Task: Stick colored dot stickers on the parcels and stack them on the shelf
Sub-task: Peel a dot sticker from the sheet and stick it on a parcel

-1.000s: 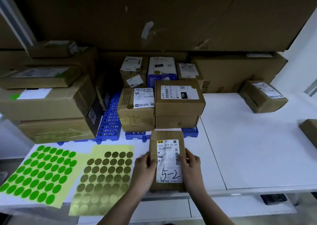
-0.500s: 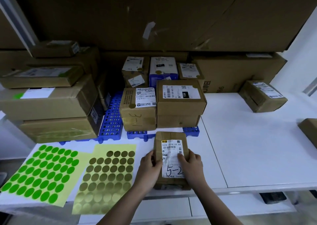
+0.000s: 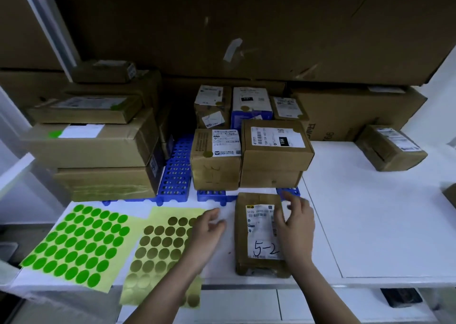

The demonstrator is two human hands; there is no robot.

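Parcel marked 5-2 point(image 3: 259, 234) lay flat before me; my left hand point(image 3: 207, 232) and right hand point(image 3: 294, 218) hovered loose-fingered, holding nothing.

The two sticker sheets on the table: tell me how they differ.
The green dot sticker sheet lies farther left, with all its dots in full view; the gold dot sticker sheet lies beside the 5-2 parcel, partly covered by the left hand and forearm. The green dots are bright and matte, the gold ones dull and metallic. Both lie flat on the white table, on pale yellow backing, with round dots in rows.
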